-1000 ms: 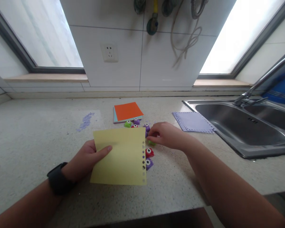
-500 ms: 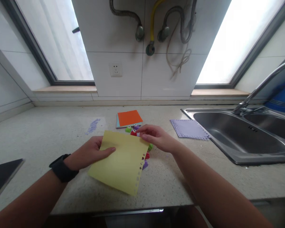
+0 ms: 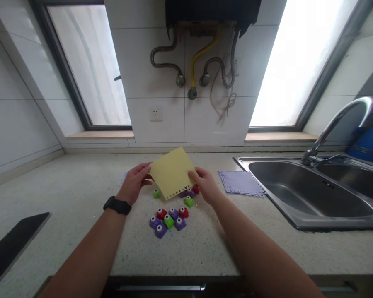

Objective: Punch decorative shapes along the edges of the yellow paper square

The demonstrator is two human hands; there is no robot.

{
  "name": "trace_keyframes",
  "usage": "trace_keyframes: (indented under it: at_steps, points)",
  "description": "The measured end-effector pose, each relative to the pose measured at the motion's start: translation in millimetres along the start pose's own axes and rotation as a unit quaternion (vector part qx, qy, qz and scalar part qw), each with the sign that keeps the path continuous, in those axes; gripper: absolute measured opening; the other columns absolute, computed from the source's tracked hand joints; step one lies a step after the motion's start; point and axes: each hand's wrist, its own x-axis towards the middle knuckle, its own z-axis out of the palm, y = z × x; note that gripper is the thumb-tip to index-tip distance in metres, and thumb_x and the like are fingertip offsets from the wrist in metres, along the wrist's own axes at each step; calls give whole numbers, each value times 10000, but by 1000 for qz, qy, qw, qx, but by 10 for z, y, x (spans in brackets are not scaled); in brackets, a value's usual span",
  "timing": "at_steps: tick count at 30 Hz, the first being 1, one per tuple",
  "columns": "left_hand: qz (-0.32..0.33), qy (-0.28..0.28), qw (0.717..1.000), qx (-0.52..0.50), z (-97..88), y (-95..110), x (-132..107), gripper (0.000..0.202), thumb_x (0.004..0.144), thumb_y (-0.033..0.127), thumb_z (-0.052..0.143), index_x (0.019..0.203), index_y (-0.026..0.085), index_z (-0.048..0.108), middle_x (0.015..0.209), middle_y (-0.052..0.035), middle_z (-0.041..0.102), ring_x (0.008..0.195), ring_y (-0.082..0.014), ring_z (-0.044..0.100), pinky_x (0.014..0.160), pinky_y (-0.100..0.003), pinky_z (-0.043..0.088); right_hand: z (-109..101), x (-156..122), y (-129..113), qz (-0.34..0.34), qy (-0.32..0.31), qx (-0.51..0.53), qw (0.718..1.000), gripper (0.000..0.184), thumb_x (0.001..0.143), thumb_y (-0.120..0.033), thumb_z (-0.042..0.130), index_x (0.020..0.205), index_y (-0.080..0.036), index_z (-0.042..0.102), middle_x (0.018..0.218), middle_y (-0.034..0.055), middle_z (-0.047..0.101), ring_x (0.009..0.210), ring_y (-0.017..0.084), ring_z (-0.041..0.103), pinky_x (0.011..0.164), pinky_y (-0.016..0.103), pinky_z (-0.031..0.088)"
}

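Note:
Between my two hands a sheet of yellow paper [image 3: 172,169] is held up over the counter, tilted, with a row of small punched holes along its lower edge. My left hand [image 3: 134,182], with a black band on the wrist, pinches its left corner. At the right edge my right hand [image 3: 205,184] grips it, thumb on top. Below lie several small craft punches in purple, red and green, among them a green punch [image 3: 168,222] and a purple punch [image 3: 161,230]. More punches, such as a green one [image 3: 189,201], sit just under the sheet, partly hidden.
A stack of lilac sheets with punched edges [image 3: 242,183] lies right of my hands, against the steel sink [image 3: 298,219] with its tap [image 3: 326,132]. A dark flat object [image 3: 18,231] rests at the left. Purple paper bits are scattered on the counter [image 3: 211,252].
The yellow sheet has moved up and away from me and turned, so its punched edge faces me. My right hand has taken hold of it. The punches underneath have come into view.

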Motion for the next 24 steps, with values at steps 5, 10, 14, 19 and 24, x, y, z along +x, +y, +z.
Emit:
trace_keyframes:
  at_steps: [5, 10, 14, 19, 24]
  points:
    - [-24, -25, 999, 0, 228, -341, -88, 411, 827, 498, 729, 1021, 135, 741, 766, -54, 731, 590, -135, 637, 486, -212, 466, -22, 26, 30, 0, 37, 26, 999, 327, 806, -495, 686, 918, -188, 686, 762, 22, 677, 577, 147, 547, 486, 268, 381]
    - [-29, -65, 996, 47, 244, -404, -185, 386, 801, 486, 763, 947, 129, 773, 728, -43, 721, 534, -137, 606, 469, -236, 424, 12, 36, 61, 2, 38, 38, 999, 312, 775, -473, 723, 919, -199, 688, 794, 29, 698, 607, 161, 570, 498, 272, 402]
    - [-28, -61, 995, 69, 177, -420, -186, 387, 820, 490, 740, 979, 138, 769, 721, -30, 715, 535, -150, 623, 466, -244, 401, 9, 43, 93, 6, 23, 19, 1000, 275, 756, -453, 734, 830, -191, 689, 748, 30, 696, 607, 170, 579, 515, 277, 416]
    - [-24, -62, 995, 80, 136, -468, -163, 403, 828, 506, 723, 1001, 145, 768, 719, -20, 704, 529, -149, 619, 467, -244, 390, -35, 55, 133, 3, 13, -17, 1000, 264, 775, -451, 710, 810, -190, 688, 765, 31, 703, 646, 181, 603, 565, 288, 444]
    - [-20, -60, 994, 89, 130, -458, -177, 413, 829, 520, 716, 1000, 148, 768, 737, -21, 706, 531, -145, 604, 466, -245, 387, -54, 65, 167, -2, 11, -42, 999, 270, 785, -463, 690, 819, -196, 680, 765, 31, 701, 642, 183, 601, 553, 285, 443]
